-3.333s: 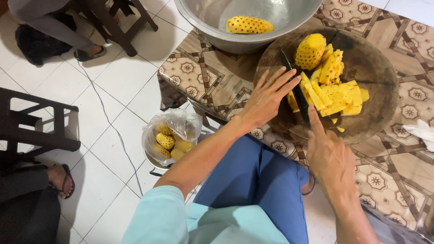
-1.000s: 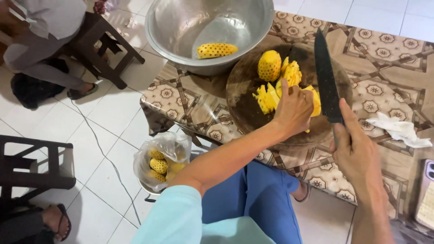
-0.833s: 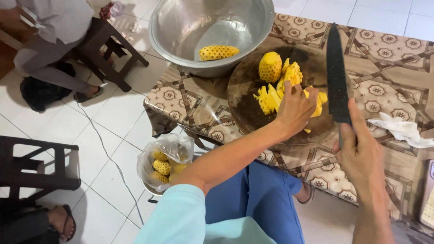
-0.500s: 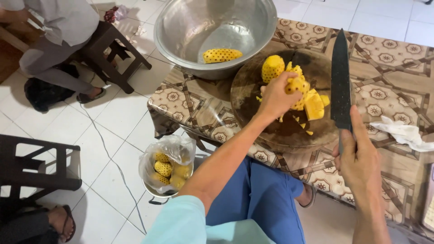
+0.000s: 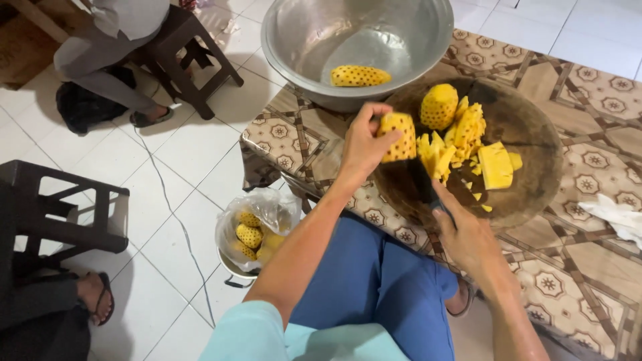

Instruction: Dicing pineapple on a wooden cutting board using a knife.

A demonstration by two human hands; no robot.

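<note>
Pineapple chunk (image 5: pixel 396 136) now lifted off the round wooden board (image 5: pixel 535 127), pinched between thumb and fingers of the left hand (image 5: pixel 364 144) and held in the air over the board's near-left edge, just short of the big metal bowl (image 5: pixel 287 60). Half a second ago, still down among the cut pieces; since then picked clear and carried leftward. Rind side dotted with dark eyes, facing the camera.

Right hand (image 5: pixel 468 234) dropped from its raised pose to the near rim of the board, fingers curled, forefinger stretched toward the fruit. Knife, held upright a moment back, no longer standing up; possibly the dark strip (image 5: pixel 426 182) ahead of that forefinger, lying low over the board. Too dark to say whether gripped or laid down.

Hands apart, then: left clamped on the chunk, right low and close to the board.

Left behind on the board: a heap of yellow cut pieces (image 5: pixel 461 134), undisturbed apart from the one taken. Inside the bowl, one peeled length of pineapple (image 5: pixel 361 75), same spot as before.

Elsewhere: patterned bench (image 5: pixel 602 281), white cloth (image 5: pixel 618 214) at its right edge, a plastic bag of pineapple (image 5: pixel 257 227) on the floor to the near left, another person seated on a stool (image 5: pixel 194 60) at far left.
</note>
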